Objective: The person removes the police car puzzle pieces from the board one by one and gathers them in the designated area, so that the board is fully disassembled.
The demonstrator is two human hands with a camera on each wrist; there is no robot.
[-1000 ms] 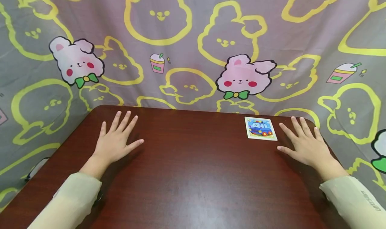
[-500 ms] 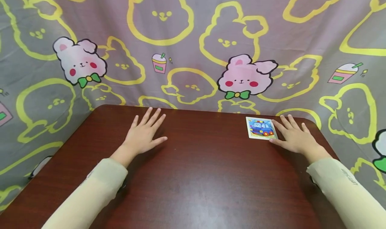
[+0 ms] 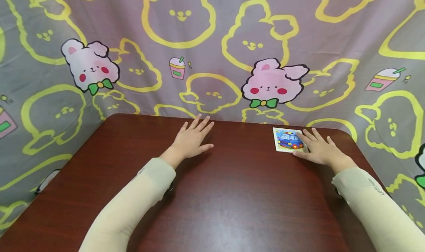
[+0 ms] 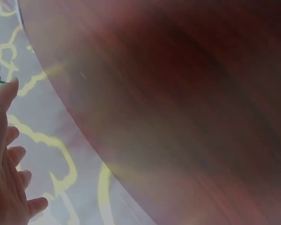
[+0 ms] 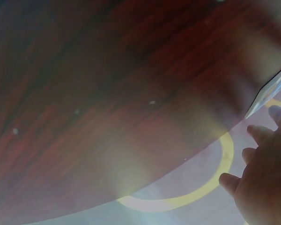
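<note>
A small square picture board (image 3: pixel 286 140) with a cartoon blue car on it lies flat near the far right of the brown table (image 3: pixel 216 193). My right hand (image 3: pixel 320 151) reaches over the board's right edge, index finger above the picture and thumb by the near corner; whether they touch it I cannot tell. In the right wrist view the board (image 5: pixel 270 90) shows edge-on beyond the fingers of the right hand (image 5: pixel 268 180). Fingers spread, my left hand (image 3: pixel 190 141) is over the table's far middle, holding nothing. The left wrist view catches that hand (image 4: pixel 4 173) at its left side.
A grey-pink curtain (image 3: pixel 229 86) with yellow outlines and rabbit faces hangs close behind the table and along its sides. The table's far edge has rounded corners. Light glares off its near middle.
My left hand has moved right, from the table's far left to its far middle. The right hand has shifted left, from beside the board to over its right edge. The board lies in place.
</note>
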